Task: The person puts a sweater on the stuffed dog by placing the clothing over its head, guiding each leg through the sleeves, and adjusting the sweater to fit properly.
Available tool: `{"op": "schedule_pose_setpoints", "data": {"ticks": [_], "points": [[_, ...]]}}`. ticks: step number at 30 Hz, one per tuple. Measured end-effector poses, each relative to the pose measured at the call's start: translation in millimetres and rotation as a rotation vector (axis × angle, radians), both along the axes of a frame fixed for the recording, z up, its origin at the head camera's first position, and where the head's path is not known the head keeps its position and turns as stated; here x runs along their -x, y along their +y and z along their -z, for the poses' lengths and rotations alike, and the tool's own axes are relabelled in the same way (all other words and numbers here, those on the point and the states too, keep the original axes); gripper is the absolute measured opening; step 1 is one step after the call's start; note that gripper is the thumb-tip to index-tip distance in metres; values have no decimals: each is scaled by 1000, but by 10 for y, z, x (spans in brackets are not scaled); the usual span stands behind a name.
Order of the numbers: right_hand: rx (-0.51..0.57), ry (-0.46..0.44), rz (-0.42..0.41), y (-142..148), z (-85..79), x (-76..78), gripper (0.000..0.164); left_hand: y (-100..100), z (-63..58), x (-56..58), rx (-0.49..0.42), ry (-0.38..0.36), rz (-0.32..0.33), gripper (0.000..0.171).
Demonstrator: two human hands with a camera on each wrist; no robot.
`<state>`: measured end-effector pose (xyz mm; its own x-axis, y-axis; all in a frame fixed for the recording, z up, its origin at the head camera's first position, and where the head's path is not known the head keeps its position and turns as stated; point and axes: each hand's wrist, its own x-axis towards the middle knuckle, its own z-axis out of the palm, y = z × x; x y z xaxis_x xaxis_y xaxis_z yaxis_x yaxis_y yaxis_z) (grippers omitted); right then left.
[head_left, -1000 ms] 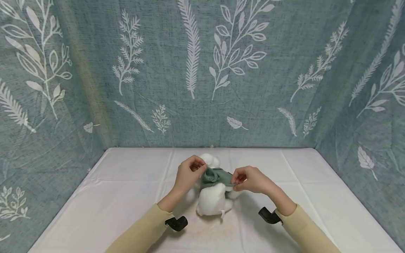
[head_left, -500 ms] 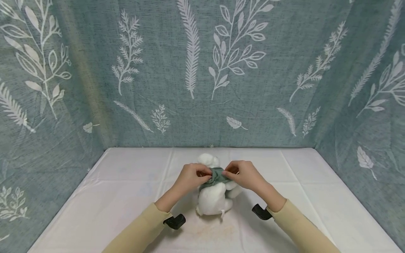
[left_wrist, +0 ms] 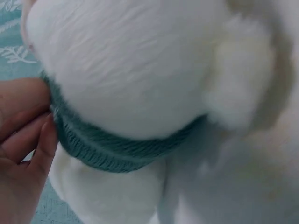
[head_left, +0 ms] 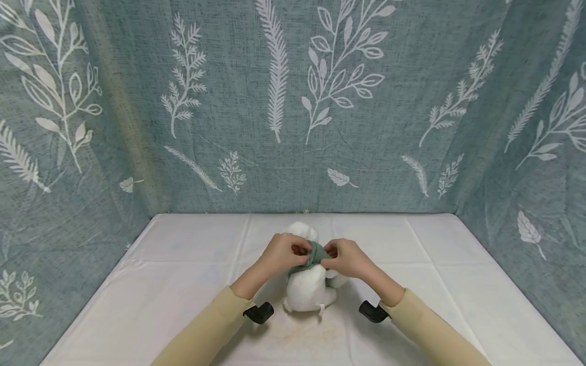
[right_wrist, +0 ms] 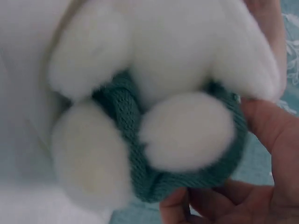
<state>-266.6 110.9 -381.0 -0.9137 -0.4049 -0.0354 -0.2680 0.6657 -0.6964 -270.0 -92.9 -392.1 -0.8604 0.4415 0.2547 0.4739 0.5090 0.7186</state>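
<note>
A white plush toy (head_left: 306, 291) lies mid-table with a green knitted garment (head_left: 317, 254) around it. My left hand (head_left: 280, 252) pinches the garment from the left, thumb below and fingers above. Facing it from the right, my right hand (head_left: 350, 258) pinches the same cloth close by. In the left wrist view the knit (left_wrist: 110, 149) runs as a ribbed band across the plush body (left_wrist: 131, 60). The right wrist view shows a rolled knit edge passing around a rounded white paw (right_wrist: 189, 133), with the right fingers at the cloth's outer edge. Both hands partly cover the garment.
The table has a creased white cloth (head_left: 183, 284) with a faint brownish stain in front of the toy. A blue-green curtain with white leaf prints (head_left: 247, 101) encloses the back and sides. Black wrist mounts (head_left: 259, 312) hang beneath both cuffs.
The right hand has moved left and the left hand slightly right, so they are now close together on the garment. The cloth is bunched between them; the toy stays in place.
</note>
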Motion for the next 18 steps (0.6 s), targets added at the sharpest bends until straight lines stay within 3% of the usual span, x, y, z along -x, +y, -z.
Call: {"op": "schedule_pose_setpoints", "data": {"ticks": [3, 9, 18], "points": [[26, -14, 21, -22, 23, 1, 21, -7, -23, 25, 49, -35, 43, 16], [39, -5, 34, -61, 28, -40, 21, 9, -64, 64, 141, -23, 77, 22], [103, -56, 131, -112, 122, -31, 19, 27, -44, 91, 170, 14, 81, 17]]}}
